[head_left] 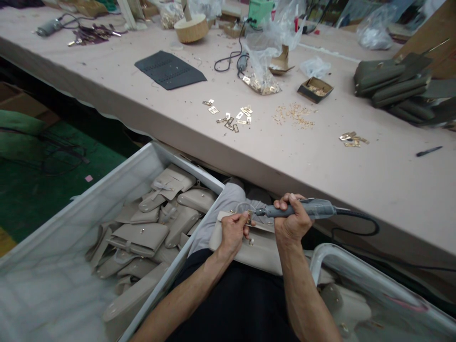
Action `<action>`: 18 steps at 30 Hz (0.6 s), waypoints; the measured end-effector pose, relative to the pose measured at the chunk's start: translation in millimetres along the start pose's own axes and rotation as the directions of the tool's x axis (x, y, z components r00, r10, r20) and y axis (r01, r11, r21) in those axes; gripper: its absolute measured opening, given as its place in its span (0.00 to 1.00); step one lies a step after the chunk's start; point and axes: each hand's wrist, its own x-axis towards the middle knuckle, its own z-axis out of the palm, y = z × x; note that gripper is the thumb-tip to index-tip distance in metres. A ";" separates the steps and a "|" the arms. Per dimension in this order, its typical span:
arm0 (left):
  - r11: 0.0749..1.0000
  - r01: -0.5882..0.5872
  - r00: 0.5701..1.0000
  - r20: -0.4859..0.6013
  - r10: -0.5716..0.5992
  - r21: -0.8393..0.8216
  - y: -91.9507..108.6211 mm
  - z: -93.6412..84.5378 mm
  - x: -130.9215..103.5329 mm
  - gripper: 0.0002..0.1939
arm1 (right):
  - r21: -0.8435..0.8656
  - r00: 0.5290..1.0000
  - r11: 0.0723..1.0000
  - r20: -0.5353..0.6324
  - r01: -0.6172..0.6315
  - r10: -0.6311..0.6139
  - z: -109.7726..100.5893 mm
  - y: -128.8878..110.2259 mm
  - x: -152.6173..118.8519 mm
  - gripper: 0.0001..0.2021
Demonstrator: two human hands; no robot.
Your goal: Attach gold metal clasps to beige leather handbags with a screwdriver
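Note:
A beige handbag lies across my lap. My left hand pinches a small gold metal plate at the bag's upper edge. Wrapped in my right hand is a grey electric screwdriver, held level and pointing left. Its tip meets the gold plate or stops just short of it; I cannot tell which. A black cord trails from its back end to the right. Part of the bag is hidden behind my hands and forearms.
A white bin on the left holds several beige bags; another bin stands at right. On the table lie gold plates, scattered screws, a small box, a dark panel and dark green bags.

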 end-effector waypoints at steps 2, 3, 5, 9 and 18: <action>1.000 0.008 1.000 0.007 -0.007 -0.018 1.3 0.2 -0.9 0.22 | 0.007 1.000 1.000 -0.003 -0.004 0.004 -0.4 -0.5 0.3 0.13; 1.000 0.013 1.000 0.010 -0.012 -0.028 2.2 0.4 -1.4 0.21 | 0.010 1.000 1.000 -0.005 -0.007 0.007 -0.7 -0.9 0.4 0.13; 0.999 0.022 1.000 0.013 -0.022 -0.035 3.9 0.8 -2.5 0.20 | 0.011 1.000 1.000 -0.009 -0.008 0.008 -1.4 -1.7 0.8 0.13; 0.999 0.022 1.000 0.006 -0.022 -0.024 5.2 1.0 -3.9 0.20 | 0.000 1.000 1.000 -0.006 0.007 -0.007 -3.4 -3.1 1.7 0.13; 1.000 -0.005 1.000 0.014 0.005 0.022 5.0 1.8 -4.1 0.20 | 0.010 1.000 1.000 -0.021 0.012 -0.012 -5.8 -2.4 3.5 0.13</action>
